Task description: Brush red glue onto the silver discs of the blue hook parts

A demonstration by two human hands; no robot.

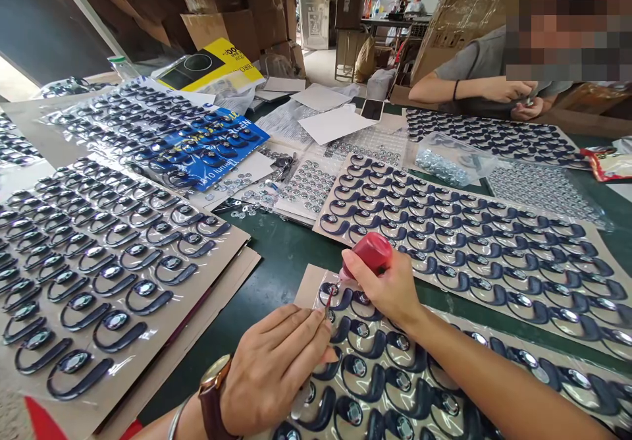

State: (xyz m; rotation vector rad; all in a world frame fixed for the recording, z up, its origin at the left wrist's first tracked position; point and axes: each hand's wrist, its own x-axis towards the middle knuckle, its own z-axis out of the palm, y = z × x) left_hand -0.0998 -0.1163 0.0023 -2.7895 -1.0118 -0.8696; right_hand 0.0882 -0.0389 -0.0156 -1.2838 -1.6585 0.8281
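My right hand (390, 288) is closed around a small red squeeze bottle (371, 253), its thin nozzle pointing down at a dark hook-shaped part on the near cardboard sheet (311, 282). My left hand (276, 364), with a watch on the wrist, is pinched just beside the nozzle tip, fingertips pressed together over the same sheet; whether they hold anything is too small to tell. The sheet carries rows of dark blue hook-shaped parts (368, 381) with shiny oval inserts under clear film.
More cardboard sheets of the same parts lie at left (99, 262), far left (153, 124) and right (474, 242). Sheets of small shiny discs (309, 186) and white papers (333, 124) lie mid-table. A seated person's hands (508, 91) work at the far right. Cardboard boxes (232, 25) stand behind.
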